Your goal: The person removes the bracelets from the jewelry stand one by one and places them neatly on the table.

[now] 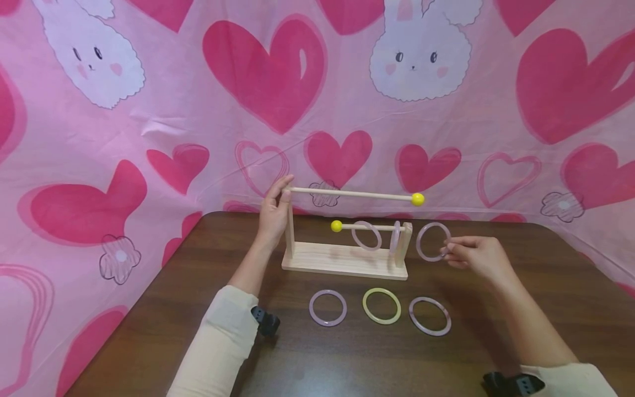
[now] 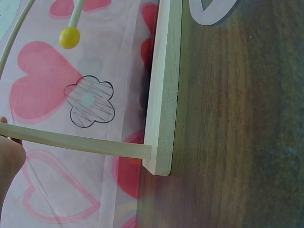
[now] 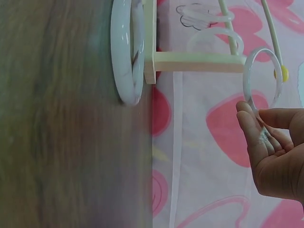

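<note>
A pale wooden bangle stand has two horizontal rods with yellow ball ends. My left hand grips the top of its left post, thumb in front and fingers behind. Between thumb and fingertips, my right hand pinches a pale purple bangle, held up just right of the shorter post. In the right wrist view this bangle stands upright above the fingertips. Two purple bangles hang on the lower rod, one midway and one close to the right post.
On the brown table, in front of the stand, lie a purple bangle, a yellow-green bangle and a purple-white bangle. A pink cloth with hearts and rabbits hangs behind the table.
</note>
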{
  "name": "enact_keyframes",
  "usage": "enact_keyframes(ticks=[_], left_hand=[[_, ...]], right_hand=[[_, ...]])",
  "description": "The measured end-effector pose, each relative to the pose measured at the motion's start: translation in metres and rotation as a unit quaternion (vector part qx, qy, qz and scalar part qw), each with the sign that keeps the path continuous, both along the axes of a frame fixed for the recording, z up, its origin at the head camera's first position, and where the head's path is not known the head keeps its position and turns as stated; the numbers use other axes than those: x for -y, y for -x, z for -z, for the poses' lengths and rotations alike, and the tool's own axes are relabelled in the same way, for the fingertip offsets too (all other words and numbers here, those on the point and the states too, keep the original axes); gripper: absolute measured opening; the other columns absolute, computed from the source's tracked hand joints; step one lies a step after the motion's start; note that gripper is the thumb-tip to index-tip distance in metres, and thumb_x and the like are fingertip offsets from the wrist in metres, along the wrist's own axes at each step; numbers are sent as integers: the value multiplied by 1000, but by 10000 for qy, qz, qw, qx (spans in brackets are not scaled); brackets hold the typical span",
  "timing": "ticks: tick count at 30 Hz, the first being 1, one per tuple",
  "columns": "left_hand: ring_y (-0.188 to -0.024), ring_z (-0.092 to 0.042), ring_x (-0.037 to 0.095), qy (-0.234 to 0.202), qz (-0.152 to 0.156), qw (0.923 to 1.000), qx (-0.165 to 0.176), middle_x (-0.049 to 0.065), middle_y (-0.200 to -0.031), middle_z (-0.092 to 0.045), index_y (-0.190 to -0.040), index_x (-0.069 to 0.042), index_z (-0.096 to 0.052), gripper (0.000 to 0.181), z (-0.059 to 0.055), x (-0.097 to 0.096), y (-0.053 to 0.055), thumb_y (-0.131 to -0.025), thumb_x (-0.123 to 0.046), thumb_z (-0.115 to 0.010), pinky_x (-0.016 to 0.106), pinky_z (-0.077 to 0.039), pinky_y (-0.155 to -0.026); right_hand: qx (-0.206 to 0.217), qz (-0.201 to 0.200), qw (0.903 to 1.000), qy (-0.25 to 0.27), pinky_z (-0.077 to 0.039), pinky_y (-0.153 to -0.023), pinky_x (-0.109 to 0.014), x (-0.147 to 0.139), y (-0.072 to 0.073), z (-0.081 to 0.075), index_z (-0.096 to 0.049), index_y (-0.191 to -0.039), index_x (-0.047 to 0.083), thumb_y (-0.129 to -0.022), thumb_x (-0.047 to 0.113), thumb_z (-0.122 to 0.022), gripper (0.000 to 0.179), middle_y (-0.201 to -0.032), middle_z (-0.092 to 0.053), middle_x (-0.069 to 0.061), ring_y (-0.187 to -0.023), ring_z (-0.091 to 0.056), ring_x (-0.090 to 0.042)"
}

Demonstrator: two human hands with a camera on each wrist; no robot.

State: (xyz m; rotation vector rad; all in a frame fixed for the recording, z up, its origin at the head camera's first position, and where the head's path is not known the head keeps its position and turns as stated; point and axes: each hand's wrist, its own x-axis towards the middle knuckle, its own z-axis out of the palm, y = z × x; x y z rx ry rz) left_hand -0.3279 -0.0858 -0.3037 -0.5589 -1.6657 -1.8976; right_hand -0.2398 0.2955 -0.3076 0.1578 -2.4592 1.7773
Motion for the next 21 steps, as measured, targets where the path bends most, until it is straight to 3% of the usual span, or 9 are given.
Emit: enact_keyframes(ticks=[6,14,21], left_hand=[[-121,-40,26,-1,13,10000,20,19,-136,-43,-124,8,-50,32,0,0,0,-93,2,-46,24,-35,-97],[-122,-40,17,59,-23,10000,32,22,-136,-42,-125,7,-50,33,0,0,0,-93,0,-47,27,-32,-101],[-105,-43,11,22,-8,9999,107,16,-135,-45,-125,6,-50,33,0,0,1,-93,-1,-48,21,-36,-90]], right_hand=[[64,47,9999,-121,-54,-66,-27,-5,-2,3,-39,-117,-29,-92,3,-51,42,-77,-69,2,-70,-65,-6],[96,75,9998,-174,-54,-65,-26,-10,-6,5,-39,-115,-30,-92,2,-51,42,-77,-69,0,-68,-65,-5],[167,111,9993,-305,-54,-65,-26,-18,-8,8,-39,-115,-31,-92,1,-50,41,-78,-69,-1,-68,-65,-5]])
